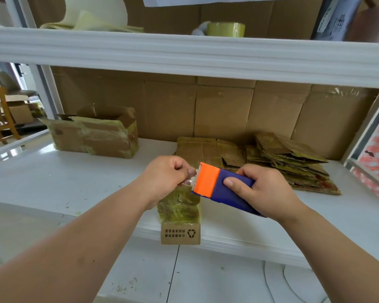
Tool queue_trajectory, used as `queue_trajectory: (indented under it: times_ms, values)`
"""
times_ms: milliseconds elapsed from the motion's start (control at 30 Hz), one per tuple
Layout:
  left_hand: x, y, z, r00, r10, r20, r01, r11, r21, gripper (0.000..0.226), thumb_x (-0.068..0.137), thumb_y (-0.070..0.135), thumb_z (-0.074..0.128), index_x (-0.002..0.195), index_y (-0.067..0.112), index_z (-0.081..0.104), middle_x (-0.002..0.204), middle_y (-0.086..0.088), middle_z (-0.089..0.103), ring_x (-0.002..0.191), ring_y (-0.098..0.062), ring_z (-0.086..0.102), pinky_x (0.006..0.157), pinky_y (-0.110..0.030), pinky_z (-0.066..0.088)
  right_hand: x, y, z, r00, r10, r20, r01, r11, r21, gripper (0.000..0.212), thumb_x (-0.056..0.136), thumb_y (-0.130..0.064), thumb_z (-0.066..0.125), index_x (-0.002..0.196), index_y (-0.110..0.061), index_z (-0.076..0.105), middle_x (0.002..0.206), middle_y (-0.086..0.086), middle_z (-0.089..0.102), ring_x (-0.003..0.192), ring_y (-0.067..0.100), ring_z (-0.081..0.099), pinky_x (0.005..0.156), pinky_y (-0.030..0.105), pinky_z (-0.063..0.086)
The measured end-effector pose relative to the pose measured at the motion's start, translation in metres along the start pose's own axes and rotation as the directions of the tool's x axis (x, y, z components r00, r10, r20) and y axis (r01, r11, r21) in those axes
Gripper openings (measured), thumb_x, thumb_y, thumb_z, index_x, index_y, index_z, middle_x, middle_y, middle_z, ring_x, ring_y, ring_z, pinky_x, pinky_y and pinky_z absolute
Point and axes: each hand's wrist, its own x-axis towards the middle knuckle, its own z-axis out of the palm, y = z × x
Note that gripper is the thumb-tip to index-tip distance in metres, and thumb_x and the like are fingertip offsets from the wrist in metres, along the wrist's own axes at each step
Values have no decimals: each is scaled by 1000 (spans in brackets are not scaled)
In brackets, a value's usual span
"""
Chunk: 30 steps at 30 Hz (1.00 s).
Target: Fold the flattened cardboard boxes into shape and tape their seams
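1. White worktop inside a shelving frame, cardboard lining the back.
2. Small cardboard box, yellowed with old tape, lies at the worktop's front edge, overhanging it.
3. Above the box: right hand grips a blue-and-orange tape dispenser; left hand pinches the tape end at its serrated blade.
4. Flattened boxes stacked behind right; folded box behind left.
5. Tape roll on the upper shelf.

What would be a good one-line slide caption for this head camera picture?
Right hand holds an orange-and-blue tape dispenser while left hand pinches its tape end above a small cardboard box.
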Motion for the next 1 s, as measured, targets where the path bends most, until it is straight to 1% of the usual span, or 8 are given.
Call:
queue_trajectory:
  times_ms: [167, 233, 367, 467, 633, 733, 867, 1000]
  values:
    - [-3, -6, -8, 1000, -8, -25, 8, 1000, -6, 18, 93, 20, 67, 76, 18, 71, 85, -12, 73, 76, -19, 59, 85, -49, 55, 3, -9, -5, 999, -28, 40, 28, 1000, -6, 67, 62, -83, 31, 93, -30, 56, 75, -20, 59, 72, 3, 60, 60, 17, 41]
    - [-6, -8, -12, 999, -9, -37, 8, 1000, -9, 16, 93, 20, 67, 78, 15, 71, 88, -10, 73, 78, -18, 61, 86, -45, 56, 3, -11, -4, 997, -34, 70, 34, 999, -3, 66, 64, -82, 32, 96, -29, 57, 77, -20, 59, 73, 3, 61, 61, 18, 43]
    - [-8, -16, -36, 996, -28, -91, 22, 998, -64, 13, 93, 18, 67, 82, 12, 71, 86, -10, 68, 71, -14, 54, 72, -23, 51, 3, -7, -10, 996, -36, 87, 45, 994, -100, 59, 69, -77, 35, 96, -30, 57, 78, -17, 61, 73, 4, 61, 61, 20, 47]
    - [-9, -24, -56, 992, -69, -110, 60, 994, -87, 15, 93, 18, 67, 80, 11, 71, 86, -19, 69, 71, -15, 52, 78, -30, 48, 5, 2, -13, 996, -18, 90, 28, 993, -112, 52, 71, -73, 38, 89, -30, 60, 72, -14, 60, 64, 2, 58, 54, 18, 38]
    - [-12, -45, -84, 972, -172, -162, 148, 977, -152, 14, 96, 13, 63, 89, 5, 71, 72, -3, 64, 63, -12, 48, 67, -21, 47, 6, 32, -19, 995, 19, 99, -2, 986, -165, 59, 67, -81, 36, 79, -30, 64, 69, -8, 64, 64, 8, 59, 59, 32, 44]
    - [-14, -66, -85, 957, -267, -117, 240, 950, -202, 14, 95, 11, 63, 87, 3, 71, 73, -5, 64, 58, -9, 48, 62, -19, 47, 8, 43, -12, 985, 45, 165, -6, 972, -235, 63, 66, -84, 35, 73, -27, 63, 64, -7, 62, 62, 9, 57, 57, 30, 41]
    - [-8, -80, -79, 919, -377, -113, 333, 898, -287, 14, 93, 12, 67, 87, 0, 72, 64, -4, 61, 50, -8, 46, 52, -16, 45, 19, 42, -4, 970, 92, 223, -37, 970, -240, 72, 63, -87, 34, 75, -23, 66, 66, -3, 63, 65, 12, 59, 63, 38, 47]
    - [0, -85, -72, 899, -433, -72, 392, 866, -312, 15, 92, 11, 67, 86, -1, 72, 60, -4, 59, 47, -8, 45, 49, -17, 42, 31, 43, -10, 952, 141, 271, -63, 959, -276, 70, 63, -86, 34, 76, -26, 68, 67, -3, 64, 67, 10, 60, 64, 35, 47]
